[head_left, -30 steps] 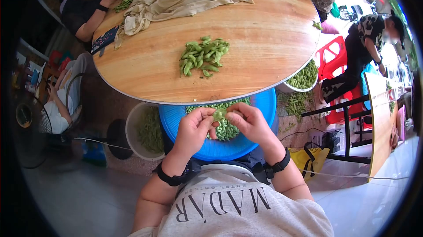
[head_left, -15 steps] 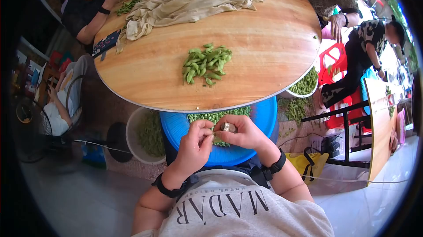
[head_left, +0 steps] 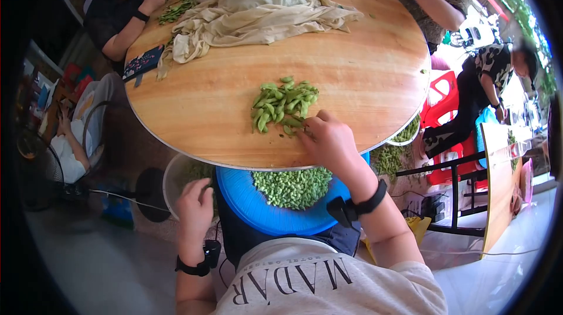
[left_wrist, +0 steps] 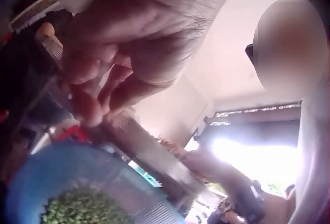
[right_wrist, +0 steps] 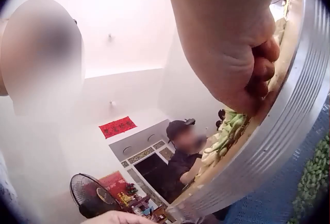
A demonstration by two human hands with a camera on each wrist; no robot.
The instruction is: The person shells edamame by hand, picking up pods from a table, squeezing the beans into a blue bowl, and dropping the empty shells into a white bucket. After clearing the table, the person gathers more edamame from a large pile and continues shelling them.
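1. One heap of green pods (head_left: 284, 101) lies on the wooden table (head_left: 199, 107), and the fingertips of the right hand (head_left: 331, 139) are at its near right edge, so from those fingers most of the heap lies leftward and away from the person
2. We see the pods' long axes pointing many ways; the fingers hide the nearest ones, so we cannot tell how those lie
3. The right hand is much the nearer; in its wrist view we find its fingers curled down to the tabletop, but cannot tell whether they pinch a pod
4. The left hand (head_left: 195, 212) is well apart from the heap, off the table, its fingers loosely bent; we see no pod in it, and from the head view it overlaps the pale bucket (head_left: 173, 183)
5. The tabletop looks flat, with a ribbed metal band (right_wrist: 289, 110) round its edge; we see the blue basin (head_left: 234, 212) partly under it, over the lap, holding shelled beans (head_left: 296, 191)
6. Beyond the heap a draped cloth (head_left: 264, 25) covers the table's far part, a dark booklet (head_left: 143, 62) lies by the left edge, and we notice a red chair (head_left: 441, 104) past the right side
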